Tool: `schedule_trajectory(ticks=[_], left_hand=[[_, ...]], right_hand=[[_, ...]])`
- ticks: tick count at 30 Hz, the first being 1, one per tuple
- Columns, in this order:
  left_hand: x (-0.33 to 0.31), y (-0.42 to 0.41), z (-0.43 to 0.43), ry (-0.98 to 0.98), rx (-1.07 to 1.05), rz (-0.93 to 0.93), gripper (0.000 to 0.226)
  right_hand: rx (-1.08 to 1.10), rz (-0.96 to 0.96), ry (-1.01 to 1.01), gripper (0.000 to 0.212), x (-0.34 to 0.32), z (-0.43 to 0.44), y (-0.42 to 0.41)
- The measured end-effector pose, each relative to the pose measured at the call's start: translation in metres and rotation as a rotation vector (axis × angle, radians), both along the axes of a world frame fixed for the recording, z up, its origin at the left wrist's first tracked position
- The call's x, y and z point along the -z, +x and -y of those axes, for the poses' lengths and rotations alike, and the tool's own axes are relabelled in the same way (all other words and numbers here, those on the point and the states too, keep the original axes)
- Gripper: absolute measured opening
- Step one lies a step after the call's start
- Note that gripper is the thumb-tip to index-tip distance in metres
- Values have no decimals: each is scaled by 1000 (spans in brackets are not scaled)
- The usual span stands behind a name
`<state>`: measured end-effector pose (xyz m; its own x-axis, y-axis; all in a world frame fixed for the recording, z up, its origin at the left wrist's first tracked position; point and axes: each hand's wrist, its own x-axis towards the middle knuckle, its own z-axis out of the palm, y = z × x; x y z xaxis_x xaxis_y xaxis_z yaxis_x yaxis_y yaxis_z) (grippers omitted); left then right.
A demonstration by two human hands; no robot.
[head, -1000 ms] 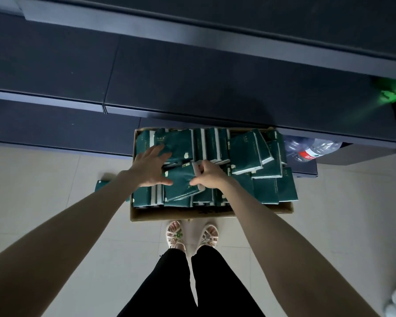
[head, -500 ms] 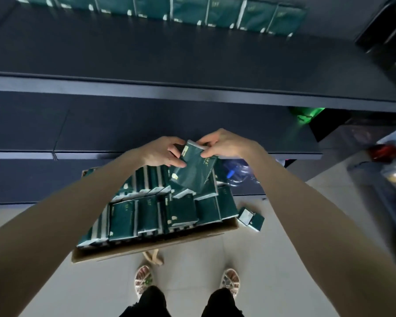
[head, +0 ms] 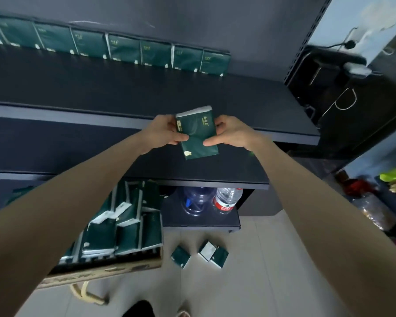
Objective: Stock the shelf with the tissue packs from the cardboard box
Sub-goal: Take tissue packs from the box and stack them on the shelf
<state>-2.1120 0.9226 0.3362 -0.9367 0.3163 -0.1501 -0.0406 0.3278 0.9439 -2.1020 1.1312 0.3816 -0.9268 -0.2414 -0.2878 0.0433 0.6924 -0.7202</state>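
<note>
Head view, looking down along both forearms. At centre frame one dark green pack is held upright between the two hands, its white end uppermost. The left hand pinches the pack's left edge, thumb on the front face. The right hand holds the right edge, with one fingertip laid on the front face, so each grip is closed on the pack. The pack hangs in front of the lip of a dark shelf, just above the next board down, and touches neither. At the back of that shelf, across the upper left of the frame, a row of like packs stands side by side against the rear wall. At lower left, partly hidden by the left forearm, a cardboard box sits on the floor, crowded with more packs, some on edge and some tilted. Just right of the box, three loose packs lie on the floor. Above them, on the lowest board at centre, stand two clear bottles, one bearing a red label.
</note>
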Motion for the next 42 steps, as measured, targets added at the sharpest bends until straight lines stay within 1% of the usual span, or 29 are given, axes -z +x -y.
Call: schedule_trajectory(ticks=[3,5,7,10,14,18,21,23,28,33,36,39,42], left_hand=[[-19,-21,-30,51,-5,-17,39],[-28,-42,-44,37,-16,-39,39],[-36,-69,-53,-91,-23,-120,42],[-50,-111,-64,-358,-13,-305,59],[-64,-176,-77,-615,49,-531,67],[-67,-241,-97,-805,115,-587,71],[-62,-280,-115,-894,141,-620,73],[-58,-305,-127,-944,148,-639,74],[-46,-352,-149,-1052,135,-710,77],[-28,-377,-161,-1096,86,-678,78],[-21,-384,-163,-1110,45,-702,76],[-17,-385,-163,-1125,14,-739,74],[-14,-386,-163,-1130,5,-738,73]], right_hand=[[64,-117,-19,50,-14,-25,-25],[99,-199,-2,47,-26,-38,-44],[125,-253,31,42,-41,-52,-66],[167,-322,147,38,-61,-74,-104],[220,-370,332,54,-71,-98,-167],[247,-416,527,53,-60,-114,-231],[260,-444,672,52,-48,-125,-265],[278,-456,714,49,-42,-134,-289],[300,-468,724,49,-26,-153,-346],[220,-468,712,50,-12,-157,-384],[201,-490,688,48,-7,-156,-399],[176,-563,680,47,0,-151,-405],[178,-666,648,44,5,-149,-402]])
